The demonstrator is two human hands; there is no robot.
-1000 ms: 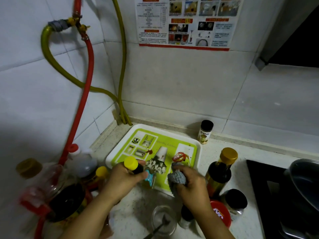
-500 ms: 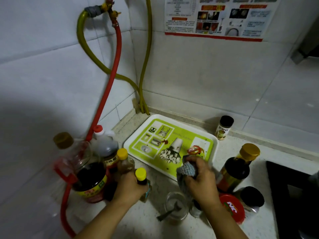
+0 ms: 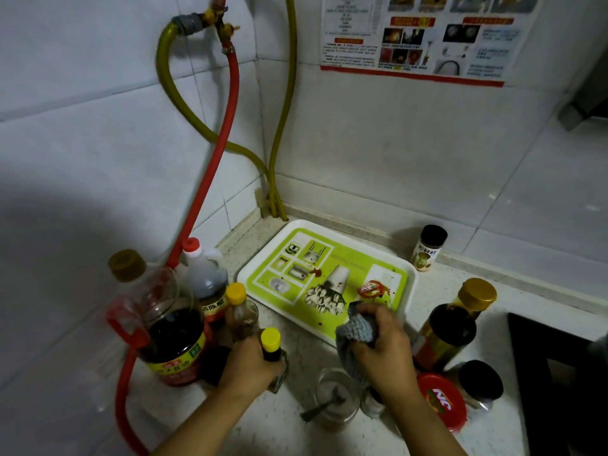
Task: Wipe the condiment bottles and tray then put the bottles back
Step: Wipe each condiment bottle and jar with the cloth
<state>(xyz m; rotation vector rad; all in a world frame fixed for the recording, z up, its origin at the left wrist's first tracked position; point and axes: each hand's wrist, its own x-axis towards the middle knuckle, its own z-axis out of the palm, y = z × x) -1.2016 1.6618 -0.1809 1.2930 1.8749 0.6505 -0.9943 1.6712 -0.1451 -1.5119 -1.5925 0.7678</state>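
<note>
Your left hand (image 3: 245, 363) grips a small yellow-capped bottle (image 3: 271, 345) by its neck, low on the surface (image 3: 286, 419) beside the cluster of big bottles at the left. Your right hand (image 3: 383, 348) clutches a grey cloth (image 3: 357, 327), bunched, at the near edge of the tray (image 3: 325, 274).

In the head view, a second ago that small bottle was over the tray's near-left edge; you have carried it left and down, off the tray, next to the other yellow-capped bottle (image 3: 238, 307) and the large soy sauce bottle (image 3: 171, 334). The cloth hand has barely shifted and sits at the tray's near-right rim.

That leaves the tray bare of bottles, with brown drips showing on its green print, so the tray wipe looks like your next step. The rest stand around it: a dark gold-capped bottle (image 3: 450, 327) to the right, a small black-capped jar (image 3: 427, 246) against the wall, and a red lid (image 3: 442, 401) near your right wrist. Nothing has gone back yet.
</note>
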